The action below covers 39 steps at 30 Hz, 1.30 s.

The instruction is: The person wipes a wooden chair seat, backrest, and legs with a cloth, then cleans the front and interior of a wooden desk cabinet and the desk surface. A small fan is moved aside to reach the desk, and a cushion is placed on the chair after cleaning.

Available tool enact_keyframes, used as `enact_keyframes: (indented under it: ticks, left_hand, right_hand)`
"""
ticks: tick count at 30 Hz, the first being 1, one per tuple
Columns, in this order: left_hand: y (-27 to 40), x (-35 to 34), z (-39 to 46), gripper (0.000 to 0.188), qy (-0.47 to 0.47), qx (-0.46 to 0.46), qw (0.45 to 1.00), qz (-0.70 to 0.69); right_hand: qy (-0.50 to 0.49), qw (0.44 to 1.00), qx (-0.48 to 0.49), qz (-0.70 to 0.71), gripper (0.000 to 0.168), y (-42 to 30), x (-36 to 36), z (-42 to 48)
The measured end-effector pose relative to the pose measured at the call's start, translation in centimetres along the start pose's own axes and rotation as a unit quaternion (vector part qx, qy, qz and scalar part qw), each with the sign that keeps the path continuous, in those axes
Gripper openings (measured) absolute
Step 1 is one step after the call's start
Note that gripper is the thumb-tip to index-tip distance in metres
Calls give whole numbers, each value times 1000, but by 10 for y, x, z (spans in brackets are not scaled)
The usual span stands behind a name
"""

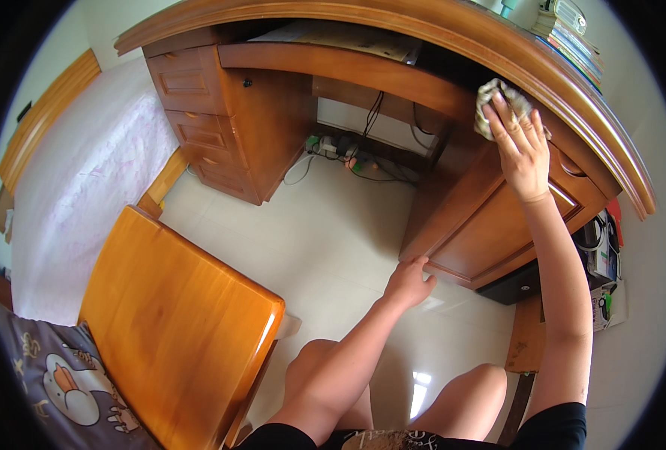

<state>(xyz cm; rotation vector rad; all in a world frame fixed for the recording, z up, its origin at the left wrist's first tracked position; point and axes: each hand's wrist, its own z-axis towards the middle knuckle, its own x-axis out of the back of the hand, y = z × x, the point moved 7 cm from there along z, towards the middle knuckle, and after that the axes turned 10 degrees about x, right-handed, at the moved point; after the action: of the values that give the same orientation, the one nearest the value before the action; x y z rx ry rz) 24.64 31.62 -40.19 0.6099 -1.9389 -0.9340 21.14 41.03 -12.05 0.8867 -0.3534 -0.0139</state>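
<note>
My right hand [521, 149] presses a crumpled, patterned cloth [486, 112] against the upper front of the wooden desk's right cabinet, just below the desktop edge [423, 39]. The fingers are spread over the cloth. Lower down, my left hand [411, 284] touches the bottom front corner of the same cabinet near its door [490, 230]; nothing is seen in that hand, and part of its fingers is hidden. Papers lie inside the opening under the desktop.
A wooden chair [181, 320] stands at lower left beside a cushion [74, 382] with a duck print. Power strips and cables [338, 149] lie under the desk. Books [574, 48] are stacked on the desktop. A black case [510, 288] sits beside the cabinet's base.
</note>
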Motion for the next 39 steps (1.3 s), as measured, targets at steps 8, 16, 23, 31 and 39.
enact_keyframes:
  ticks: [8,16,23,31,39]
  left_hand:
    - [-2,6,0,51,9,-14,1000,9]
    - [3,5,-5,52,-16,-2,1000,24]
    - [3,5,-10,53,-10,-17,998,65]
    - [0,5,-18,53,-40,0,993,108]
    - [-4,-1,-11,55,-52,9,992,114]
  right_hand:
    - [29,997,-67,41,48,-27,-20,-47]
    - [-84,989,-43,111,48,-92,-41,-94]
    - [-205,946,95,233,35,-187,-80,-161]
    - [-94,987,63,118,32,-100,-42,-72]
    - [-120,992,-28,14,30,-84,-42,-61]
